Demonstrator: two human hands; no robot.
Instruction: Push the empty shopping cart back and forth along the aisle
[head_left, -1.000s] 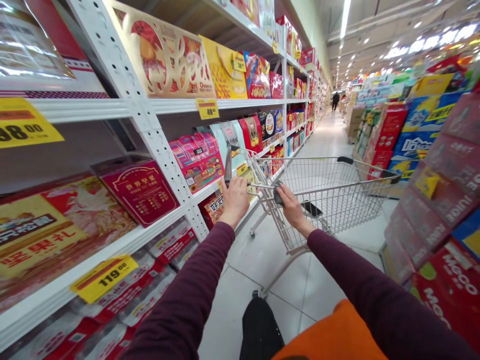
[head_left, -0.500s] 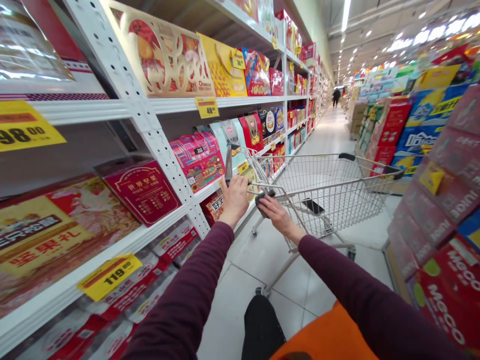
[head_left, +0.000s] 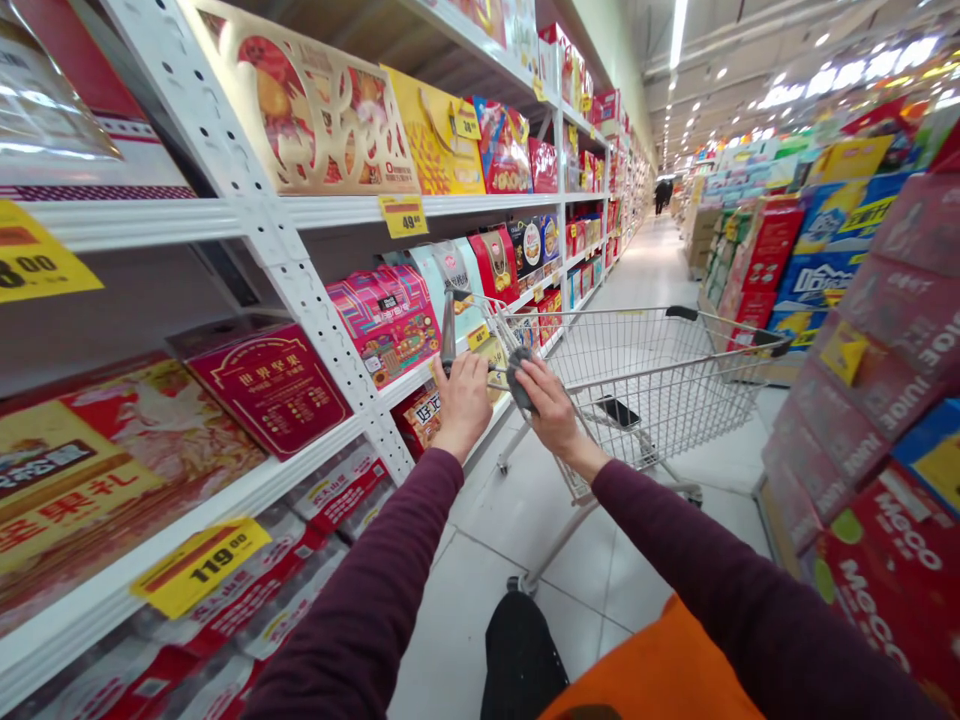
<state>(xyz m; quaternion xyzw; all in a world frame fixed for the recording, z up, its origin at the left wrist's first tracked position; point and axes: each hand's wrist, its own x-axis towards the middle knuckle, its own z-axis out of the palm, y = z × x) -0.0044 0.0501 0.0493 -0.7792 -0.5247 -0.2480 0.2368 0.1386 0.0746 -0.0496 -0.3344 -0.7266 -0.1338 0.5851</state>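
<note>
My left hand [head_left: 463, 405] grips a slim grey upright bar [head_left: 448, 330] at the near end of a wire shopping cart [head_left: 660, 375]. My right hand [head_left: 550, 408] is just to its right, pinching a dark grey fuzzy pad [head_left: 519, 380] against the cart's front rail. The hands are close but apart. A black phone [head_left: 619, 412] lies inside the cart basket. Both forearms wear dark maroon sleeves [head_left: 352, 600].
White perforated shelving [head_left: 322, 320] with boxed gifts and yellow price tags runs along the left. Stacked boxes [head_left: 885, 400] stand to the right. An orange apron [head_left: 652, 670] and a black trouser leg [head_left: 521, 660] show below. A person [head_left: 661, 195] stands far down the tiled aisle.
My right hand and the grey pad have shifted left toward my left hand. The view has turned slightly, and the cart has stayed with my hands.
</note>
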